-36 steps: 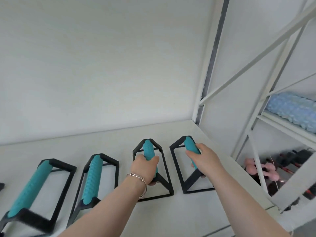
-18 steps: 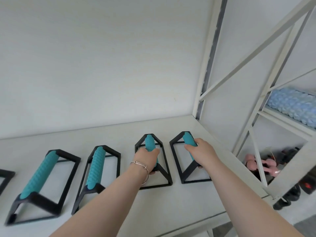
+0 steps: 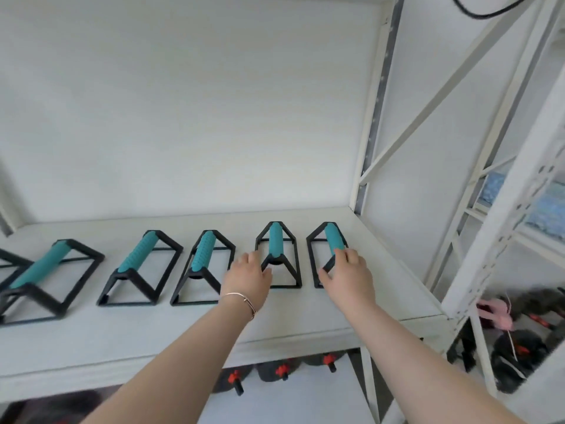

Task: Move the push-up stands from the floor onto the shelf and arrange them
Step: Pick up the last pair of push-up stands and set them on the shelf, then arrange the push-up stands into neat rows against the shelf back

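Several push-up stands with black frames and teal grips stand in a row on the white shelf (image 3: 305, 319). My left hand (image 3: 248, 278) is open, just left of the second stand from the right (image 3: 276, 243), holding nothing. My right hand (image 3: 348, 276) is open over the near end of the rightmost stand (image 3: 331, 237), fingertips touching its grip and frame without gripping. Further left stand a third stand (image 3: 204, 250), a fourth (image 3: 139, 252) and a fifth (image 3: 42, 264). Part of one more frame shows at the left edge.
A white metal upright (image 3: 371, 117) and diagonal brace bound the shelf on the right. Black dumbbells with red marks (image 3: 282, 370) lie below the shelf. The neighbouring rack holds a blue foam roller (image 3: 541, 206), a pink item (image 3: 495, 310) and dark weights.
Both hands have let go of the two rightmost stands' grips and drawn back toward me with fingers spread. The camera has pulled back, showing the shelf's front edge.
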Demonstrator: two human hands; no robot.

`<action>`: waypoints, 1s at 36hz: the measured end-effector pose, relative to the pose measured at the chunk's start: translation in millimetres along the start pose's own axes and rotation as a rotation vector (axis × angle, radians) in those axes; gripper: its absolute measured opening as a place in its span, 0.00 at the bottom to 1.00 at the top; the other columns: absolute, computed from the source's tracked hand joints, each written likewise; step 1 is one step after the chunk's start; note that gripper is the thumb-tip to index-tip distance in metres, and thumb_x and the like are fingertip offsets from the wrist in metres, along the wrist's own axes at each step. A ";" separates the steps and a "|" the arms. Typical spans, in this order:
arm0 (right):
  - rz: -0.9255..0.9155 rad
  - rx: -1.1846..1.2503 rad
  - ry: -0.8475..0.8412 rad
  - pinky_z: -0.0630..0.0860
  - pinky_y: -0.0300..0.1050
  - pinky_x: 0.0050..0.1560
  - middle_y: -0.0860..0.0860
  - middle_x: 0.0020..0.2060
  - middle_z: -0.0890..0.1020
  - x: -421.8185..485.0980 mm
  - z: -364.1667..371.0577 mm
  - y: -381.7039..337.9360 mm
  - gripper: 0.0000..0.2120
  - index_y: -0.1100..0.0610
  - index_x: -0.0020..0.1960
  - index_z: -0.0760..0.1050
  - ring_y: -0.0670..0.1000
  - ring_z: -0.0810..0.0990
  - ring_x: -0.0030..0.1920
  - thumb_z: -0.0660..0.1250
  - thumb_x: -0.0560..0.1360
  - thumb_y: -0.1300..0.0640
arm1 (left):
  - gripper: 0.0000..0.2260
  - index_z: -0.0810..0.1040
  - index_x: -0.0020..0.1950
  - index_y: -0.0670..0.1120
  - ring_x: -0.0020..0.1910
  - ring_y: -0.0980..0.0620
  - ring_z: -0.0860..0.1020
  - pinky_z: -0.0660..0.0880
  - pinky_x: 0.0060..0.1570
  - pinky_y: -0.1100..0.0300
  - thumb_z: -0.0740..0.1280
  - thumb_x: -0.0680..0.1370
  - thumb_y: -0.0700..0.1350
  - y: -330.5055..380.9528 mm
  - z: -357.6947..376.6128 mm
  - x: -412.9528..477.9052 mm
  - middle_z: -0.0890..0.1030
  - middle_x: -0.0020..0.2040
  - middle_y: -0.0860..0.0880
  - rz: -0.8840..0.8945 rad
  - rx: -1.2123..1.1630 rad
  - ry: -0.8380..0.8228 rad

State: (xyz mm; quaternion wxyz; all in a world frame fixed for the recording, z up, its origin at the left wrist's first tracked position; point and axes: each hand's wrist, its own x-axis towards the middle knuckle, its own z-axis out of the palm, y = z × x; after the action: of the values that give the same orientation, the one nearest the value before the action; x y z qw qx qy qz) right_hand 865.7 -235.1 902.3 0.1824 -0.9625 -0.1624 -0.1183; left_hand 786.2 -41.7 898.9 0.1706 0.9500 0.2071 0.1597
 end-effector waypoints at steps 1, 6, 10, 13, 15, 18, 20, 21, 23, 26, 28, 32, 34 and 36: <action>-0.037 0.000 0.019 0.71 0.51 0.62 0.56 0.68 0.70 -9.9 -2.3 0.5 0.27 0.57 0.71 0.66 0.57 0.70 0.64 0.62 0.77 0.43 | 0.18 0.68 0.65 0.43 0.58 0.43 0.72 0.71 0.53 0.50 0.56 0.80 0.52 -1.7 -2.7 -11.6 0.74 0.59 0.44 0.000 0.028 0.018; -0.201 0.026 0.109 0.68 0.51 0.67 0.55 0.67 0.73 -57.6 -15.8 -3.5 0.28 0.58 0.71 0.67 0.57 0.69 0.67 0.63 0.77 0.44 | 0.22 0.64 0.70 0.44 0.65 0.45 0.68 0.68 0.62 0.50 0.57 0.80 0.54 -8.6 -19.0 -69.9 0.72 0.66 0.46 0.015 0.151 0.122; -0.281 0.060 0.092 0.64 0.50 0.70 0.55 0.68 0.72 -92.6 -23.5 -16.3 0.28 0.58 0.72 0.67 0.56 0.66 0.71 0.63 0.77 0.44 | 0.22 0.66 0.69 0.45 0.66 0.45 0.68 0.67 0.63 0.51 0.58 0.79 0.54 -17.8 -37.9 -112.3 0.72 0.66 0.46 -0.019 0.204 0.178; -0.310 0.100 0.075 0.66 0.51 0.70 0.54 0.69 0.71 -113.1 -30.2 -32.9 0.29 0.58 0.72 0.66 0.56 0.66 0.71 0.63 0.77 0.43 | 0.22 0.66 0.69 0.45 0.66 0.45 0.67 0.66 0.64 0.51 0.59 0.79 0.54 -28.2 -54.6 -138.7 0.72 0.66 0.46 -0.066 0.222 0.195; -0.333 0.124 0.059 0.67 0.51 0.69 0.54 0.69 0.71 -122.9 -34.8 -47.4 0.29 0.58 0.72 0.66 0.56 0.67 0.70 0.62 0.77 0.43 | 0.22 0.65 0.69 0.45 0.67 0.45 0.67 0.65 0.65 0.50 0.58 0.79 0.54 -38.4 -67.3 -152.1 0.71 0.67 0.46 -0.101 0.245 0.198; -0.375 0.166 0.030 0.69 0.51 0.67 0.54 0.69 0.71 -131.4 -39.8 -75.5 0.28 0.57 0.73 0.65 0.55 0.67 0.70 0.62 0.78 0.43 | 0.22 0.65 0.69 0.46 0.67 0.45 0.67 0.65 0.66 0.50 0.58 0.79 0.55 -58.0 -90.3 -165.4 0.71 0.67 0.46 -0.146 0.268 0.225; -0.405 0.188 0.009 0.70 0.50 0.66 0.54 0.69 0.70 -134.8 -40.9 -99.5 0.28 0.57 0.73 0.64 0.55 0.67 0.69 0.61 0.78 0.43 | 0.22 0.65 0.70 0.45 0.67 0.45 0.67 0.65 0.66 0.50 0.58 0.79 0.55 -75.8 -107.0 -171.6 0.71 0.67 0.46 -0.178 0.283 0.247; -0.414 0.202 0.003 0.70 0.50 0.66 0.54 0.69 0.70 -135.4 -40.3 -110.4 0.28 0.57 0.73 0.64 0.56 0.68 0.69 0.61 0.78 0.43 | 0.22 0.65 0.70 0.45 0.67 0.45 0.67 0.65 0.66 0.50 0.57 0.79 0.55 -84.0 -114.9 -173.2 0.71 0.67 0.46 -0.192 0.288 0.253; -0.424 0.244 -0.003 0.70 0.50 0.64 0.54 0.68 0.71 -136.7 -39.4 -129.7 0.28 0.58 0.73 0.64 0.56 0.69 0.68 0.62 0.78 0.44 | 0.22 0.65 0.70 0.45 0.67 0.45 0.67 0.66 0.65 0.50 0.57 0.79 0.55 -99.1 -128.0 -174.4 0.71 0.67 0.45 -0.215 0.294 0.262; -0.469 0.293 -0.015 0.70 0.49 0.64 0.53 0.67 0.72 -138.9 -29.7 -171.8 0.28 0.57 0.72 0.64 0.55 0.70 0.66 0.62 0.78 0.44 | 0.22 0.65 0.70 0.45 0.66 0.45 0.68 0.66 0.64 0.50 0.57 0.79 0.55 -135.9 -148.9 -175.0 0.71 0.67 0.45 -0.259 0.278 0.295; -0.498 0.310 -0.028 0.71 0.49 0.64 0.53 0.68 0.71 -139.0 -19.2 -205.4 0.28 0.57 0.73 0.64 0.55 0.70 0.66 0.62 0.78 0.44 | 0.22 0.65 0.69 0.45 0.65 0.44 0.68 0.67 0.63 0.50 0.57 0.79 0.54 -166.2 -161.4 -172.0 0.72 0.66 0.45 -0.290 0.268 0.318; -0.542 0.325 -0.040 0.70 0.49 0.64 0.54 0.67 0.72 -135.2 9.3 -278.2 0.28 0.57 0.72 0.64 0.56 0.70 0.66 0.63 0.78 0.44 | 0.21 0.67 0.67 0.45 0.64 0.43 0.70 0.69 0.61 0.49 0.58 0.79 0.54 -231.1 -183.5 -158.8 0.73 0.65 0.45 -0.338 0.273 0.353; -0.547 0.354 -0.058 0.70 0.50 0.65 0.53 0.68 0.71 -131.6 25.6 -316.1 0.28 0.57 0.73 0.64 0.56 0.69 0.67 0.62 0.78 0.44 | 0.21 0.67 0.68 0.45 0.63 0.43 0.69 0.68 0.62 0.50 0.58 0.79 0.54 -265.4 -193.0 -148.7 0.73 0.64 0.45 -0.343 0.264 0.348; -0.542 0.367 -0.075 0.69 0.50 0.66 0.54 0.69 0.70 -126.4 42.5 -355.0 0.29 0.57 0.74 0.63 0.56 0.68 0.68 0.62 0.78 0.44 | 0.20 0.67 0.67 0.45 0.63 0.44 0.69 0.69 0.61 0.50 0.57 0.79 0.54 -301.1 -203.1 -136.0 0.73 0.64 0.45 -0.354 0.261 0.342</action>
State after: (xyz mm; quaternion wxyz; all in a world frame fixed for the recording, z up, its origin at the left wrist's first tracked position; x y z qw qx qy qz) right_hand 630.3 60.1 938.5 0.3084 -0.8390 -0.4380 -0.0957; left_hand 490.8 207.5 930.7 0.0345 0.8723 0.4143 0.2575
